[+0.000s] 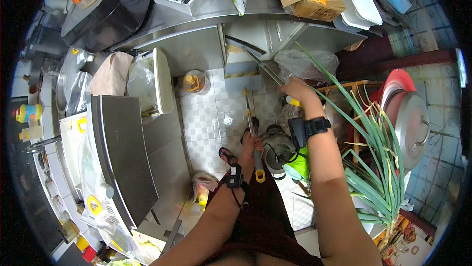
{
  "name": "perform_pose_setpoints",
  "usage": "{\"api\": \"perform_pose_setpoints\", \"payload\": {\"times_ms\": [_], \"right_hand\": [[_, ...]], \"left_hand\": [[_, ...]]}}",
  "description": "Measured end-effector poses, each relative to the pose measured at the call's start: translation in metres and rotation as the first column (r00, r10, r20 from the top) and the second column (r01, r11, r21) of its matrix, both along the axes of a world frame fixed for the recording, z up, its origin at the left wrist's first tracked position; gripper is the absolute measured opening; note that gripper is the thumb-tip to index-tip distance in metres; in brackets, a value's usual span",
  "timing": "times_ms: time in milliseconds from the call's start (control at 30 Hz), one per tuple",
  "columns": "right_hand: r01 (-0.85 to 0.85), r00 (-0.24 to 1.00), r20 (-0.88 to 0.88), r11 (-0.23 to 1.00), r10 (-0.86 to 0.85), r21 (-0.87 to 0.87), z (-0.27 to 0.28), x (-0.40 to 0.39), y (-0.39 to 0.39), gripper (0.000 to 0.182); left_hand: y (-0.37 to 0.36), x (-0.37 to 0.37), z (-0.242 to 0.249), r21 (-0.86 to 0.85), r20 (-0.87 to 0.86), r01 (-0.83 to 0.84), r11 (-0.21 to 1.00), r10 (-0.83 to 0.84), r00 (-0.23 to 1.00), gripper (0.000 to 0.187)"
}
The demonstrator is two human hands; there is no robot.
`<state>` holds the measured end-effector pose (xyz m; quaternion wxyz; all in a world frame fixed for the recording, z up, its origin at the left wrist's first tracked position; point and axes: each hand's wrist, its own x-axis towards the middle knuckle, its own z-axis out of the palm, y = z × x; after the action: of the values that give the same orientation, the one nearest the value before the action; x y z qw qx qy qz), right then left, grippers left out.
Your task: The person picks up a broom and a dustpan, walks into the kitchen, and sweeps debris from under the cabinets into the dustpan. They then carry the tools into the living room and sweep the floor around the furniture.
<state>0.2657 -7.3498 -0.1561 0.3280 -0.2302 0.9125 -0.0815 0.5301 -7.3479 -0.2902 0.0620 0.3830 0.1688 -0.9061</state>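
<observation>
My left hand is wrapped round the grey-and-yellow handle of a broom, which points away from me. Its grey head, with a strip of yellowish bristles, rests at the floor by the opening under the counter. Against those bristles lies a grey dustpan, partly inside the opening. From it a thin metal handle rises to my right hand, whose fingers are closed round the upper end. Dark straps with small devices circle both wrists. A clear plastic bag is just beyond my right hand.
Long spring onions stick out on the right beside a large metal lid. An oil jug stands on the tiled floor. A metal bin is near my feet. At left is a steel cabinet; boxes line the counter.
</observation>
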Motion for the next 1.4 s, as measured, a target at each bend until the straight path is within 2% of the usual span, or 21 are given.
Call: {"api": "perform_pose_setpoints", "payload": {"times_ms": [100, 167, 267, 300, 367, 400, 500, 533, 633, 667, 767, 800, 867, 967, 1000, 1067, 1133, 1200, 1267, 1367, 1400], "right_hand": [[0.302, 0.909, 0.291, 0.953, -0.297, 0.03, 0.042, 0.007, -0.005, 0.047], [0.26, 0.951, 0.18, 0.965, -0.252, -0.021, 0.02, 0.003, -0.007, 0.048], [0.016, 0.999, -0.037, 0.997, -0.019, -0.076, -0.052, -0.017, -0.018, 0.045], [-0.096, 0.989, -0.121, 0.992, 0.086, -0.079, -0.069, -0.027, -0.026, 0.044], [-0.168, 0.985, -0.048, 0.984, 0.165, -0.063, -0.081, -0.036, -0.057, 0.038], [-0.202, 0.979, -0.015, 0.978, 0.202, -0.054, -0.084, -0.034, -0.067, 0.036], [-0.182, 0.98, -0.091, 0.983, 0.179, -0.025, -0.104, -0.018, -0.073, 0.039], [0.011, 1.0, 0.031, 0.991, -0.007, -0.135, -0.059, 0.005, -0.075, 0.042], [0.007, 0.998, 0.063, 0.999, -0.005, -0.042, -0.049, 0.025, -0.066, 0.043], [-0.009, 0.998, 0.064, 0.998, 0.013, -0.064, -0.045, 0.032, -0.059, 0.045], [-0.054, 0.996, 0.06, 0.99, 0.062, -0.129, -0.032, 0.05, -0.032, 0.053], [-0.068, 0.996, -0.073, 0.991, 0.059, -0.118, -0.057, 0.052, -0.019, 0.051], [0.176, 0.968, 0.202, 0.976, -0.148, -0.127, -0.044, 0.059, -0.006, 0.052], [0.505, 0.787, 0.49, 0.847, -0.374, -0.164, -0.019, 0.069, 0.016, 0.038], [0.603, 0.709, 0.567, 0.778, -0.42, -0.178, -0.01, 0.072, 0.023, 0.031], [0.65, 0.636, 0.61, 0.754, -0.472, -0.095, 0.023, 0.076, 0.033, 0.037], [0.709, 0.587, 0.62, 0.701, -0.52, -0.083, 0.031, 0.082, 0.04, 0.037], [0.696, 0.609, 0.618, 0.708, -0.497, -0.116, 0.033, 0.08, 0.039, 0.04], [0.705, 0.609, 0.63, 0.692, -0.482, -0.152, 0.029, 0.075, 0.038, 0.039], [0.723, 0.595, 0.623, 0.676, -0.507, -0.14, 0.027, 0.056, 0.019, 0.025], [0.761, 0.585, 0.631, 0.613, -0.509, -0.212, 0.023, 0.052, 0.007, 0.027]], "left_hand": [[-0.002, 0.001, 0.002, -0.047, 0.014, 0.037, 0.998, -0.036, 0.999, 0.009], [-0.005, 0.002, -0.002, -0.097, 0.046, 0.093, 0.991, -0.089, 0.995, 0.01], [0.004, 0.013, -0.054, -0.149, -0.112, 0.065, 0.987, -0.082, 0.99, 0.011], [0.001, 0.01, -0.039, -0.133, -0.099, 0.056, 0.989, -0.07, 0.993, 0.01], [-0.009, 0.004, 0.008, -0.101, -0.064, 0.038, 0.994, -0.045, 0.997, 0.01], [-0.008, 0.004, 0.008, -0.134, -0.037, 0.047, 0.99, -0.052, 0.998, 0.009], [-0.004, 0.0, -0.001, -0.2, 0.018, 0.081, 0.976, -0.079, 0.997, 0.008], [-0.002, 0.001, -0.012, -0.205, 0.027, 0.096, 0.974, -0.092, 0.995, 0.008], [-0.004, -0.002, -0.009, -0.24, 0.099, 0.161, 0.957, -0.141, 0.985, 0.008], [-0.005, -0.003, -0.004, -0.254, 0.131, 0.189, 0.949, -0.16, 0.978, 0.008], [-0.005, 0.005, -0.004, -0.286, -0.04, 0.108, 0.952, -0.125, 0.991, 0.009], [-0.006, 0.005, -0.005, -0.339, 0.015, 0.157, 0.928, -0.161, 0.987, 0.009], [-0.007, 0.002, -0.008, -0.434, 0.131, 0.255, 0.864, -0.22, 0.967, 0.01], [-0.004, 0.0, -0.014, -0.457, 0.074, 0.219, 0.862, -0.209, 0.975, 0.011], [-0.004, -0.002, -0.014, -0.374, 0.074, 0.184, 0.909, -0.169, 0.983, 0.011], [-0.003, -0.004, -0.015, -0.2, 0.087, 0.105, 0.974, -0.089, 0.992, 0.012], [-0.002, -0.003, -0.01, -0.296, 0.074, 0.089, 0.951, -0.07, 0.995, 0.012], [-0.002, -0.002, -0.012, -0.337, 0.075, 0.103, 0.936, -0.082, 0.994, 0.012], [-0.003, 0.0, -0.022, -0.327, 0.092, 0.152, 0.933, -0.128, 0.987, 0.012], [-0.005, 0.002, -0.022, -0.174, 0.054, 0.129, 0.976, -0.121, 0.991, 0.011], [-0.004, 0.001, -0.023, -0.208, 0.064, 0.143, 0.968, -0.132, 0.989, 0.011]]}}
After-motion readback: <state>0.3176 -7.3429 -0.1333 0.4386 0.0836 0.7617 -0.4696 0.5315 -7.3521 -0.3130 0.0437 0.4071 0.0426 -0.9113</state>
